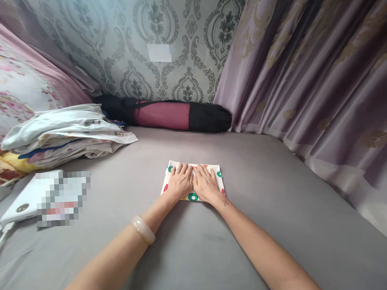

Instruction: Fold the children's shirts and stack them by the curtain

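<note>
A folded white cloth (193,197) with green rings and red and yellow spots lies flat in the middle of the grey bed sheet (125,199). My left hand (181,179) presses palm-down on its left half, fingers stretched forward. Beside it, my right hand (206,182) rests flat on the right half, fingers also extended. The two thumbs come close together near the cloth's centre. A pale bangle (143,230) circles my left forearm. Much of the cloth's top is hidden under both hands.
A pile of folded clothes (67,129) lies at the left. Nearer are a white device (32,197) with a cable (3,239) and a blurred-out flat item (66,197). Against the patterned wall lies a long black-and-maroon bag (163,115). Purple curtains (289,64) hang along the right.
</note>
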A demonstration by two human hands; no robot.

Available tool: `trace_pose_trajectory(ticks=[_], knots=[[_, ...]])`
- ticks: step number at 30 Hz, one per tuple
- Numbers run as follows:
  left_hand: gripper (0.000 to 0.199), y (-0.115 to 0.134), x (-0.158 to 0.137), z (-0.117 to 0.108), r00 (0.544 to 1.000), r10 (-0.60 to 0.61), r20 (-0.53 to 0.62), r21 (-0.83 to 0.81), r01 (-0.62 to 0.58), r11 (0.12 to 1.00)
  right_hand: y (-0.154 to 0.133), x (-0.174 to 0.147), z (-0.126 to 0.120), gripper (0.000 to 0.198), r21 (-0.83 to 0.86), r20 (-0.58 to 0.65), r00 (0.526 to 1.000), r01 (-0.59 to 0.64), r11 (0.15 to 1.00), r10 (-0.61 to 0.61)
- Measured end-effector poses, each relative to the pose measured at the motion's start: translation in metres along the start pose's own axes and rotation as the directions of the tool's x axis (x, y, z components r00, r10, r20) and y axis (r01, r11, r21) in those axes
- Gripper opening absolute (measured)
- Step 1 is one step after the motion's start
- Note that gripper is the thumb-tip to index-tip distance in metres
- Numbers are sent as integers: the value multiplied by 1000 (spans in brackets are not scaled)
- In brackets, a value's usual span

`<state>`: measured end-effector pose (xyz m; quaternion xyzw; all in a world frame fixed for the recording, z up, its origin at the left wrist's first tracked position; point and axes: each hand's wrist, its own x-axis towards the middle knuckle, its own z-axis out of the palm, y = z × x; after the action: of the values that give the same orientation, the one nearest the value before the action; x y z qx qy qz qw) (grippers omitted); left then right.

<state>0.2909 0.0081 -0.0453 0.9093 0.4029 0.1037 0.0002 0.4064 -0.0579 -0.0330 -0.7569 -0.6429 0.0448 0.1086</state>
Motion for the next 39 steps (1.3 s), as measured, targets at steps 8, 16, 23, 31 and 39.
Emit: trace_pose_trajectory(ticks=[8, 16, 23, 31, 39], knots=[[39, 0, 7, -12, 999, -12, -31, -4, 12, 1000, -2, 5, -7, 51, -38, -54, 998, -19, 999, 17], [46, 0, 7, -6, 998, -66, 6, -34, 67, 997, -1, 5, -2, 55, -17, -4, 998, -65, 998, 65], [54, 0, 3, -3, 985, -175, -4, -17, 175, 984, -1, 6, 2, 60, -15, -39, 985, -171, 985, 170], [55, -2, 1, -6, 952, -304, 28, -38, 305, 952, 3, 4, 6, 65, -33, -81, 947, -314, 949, 310], [60, -20, -6, -10, 954, -297, 34, -69, 299, 952, 18, -4, -5, 65, -38, 10, 937, -350, 936, 350]])
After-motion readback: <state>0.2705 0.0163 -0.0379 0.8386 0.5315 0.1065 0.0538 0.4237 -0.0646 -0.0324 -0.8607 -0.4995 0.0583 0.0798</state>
